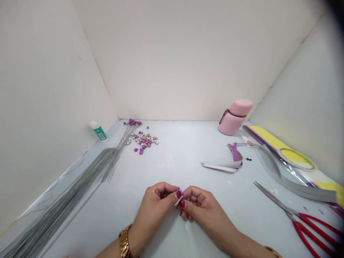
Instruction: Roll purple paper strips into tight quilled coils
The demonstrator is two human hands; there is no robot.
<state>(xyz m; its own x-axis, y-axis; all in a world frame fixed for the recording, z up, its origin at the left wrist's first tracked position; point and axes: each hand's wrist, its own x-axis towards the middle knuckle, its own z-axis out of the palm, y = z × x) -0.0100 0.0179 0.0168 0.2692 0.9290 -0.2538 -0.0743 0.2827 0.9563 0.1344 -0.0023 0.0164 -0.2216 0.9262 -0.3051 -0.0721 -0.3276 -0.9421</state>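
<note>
My left hand (158, 202) and my right hand (205, 208) meet low in the middle of the view, fingertips nearly touching. Between them is a small folded paper strip (179, 192), purple on one side and white on the other. The left thumb and index finger pinch it. My right thumb and fingers close on its other side, and the fingers cover most of it. Beyond the hands, to the left, lies a loose pile of small folded paper stars (145, 139) in purple, silver and pinkish copper.
Grey wires (80, 182), some tipped with purple stars (132, 122), run along the left beside a glue bottle (100, 133). On the right are red-handled scissors (291, 211), silver strips (301, 188), a tape roll (279, 152), a white pen-like stick (219, 167) and a pink flask (232, 120).
</note>
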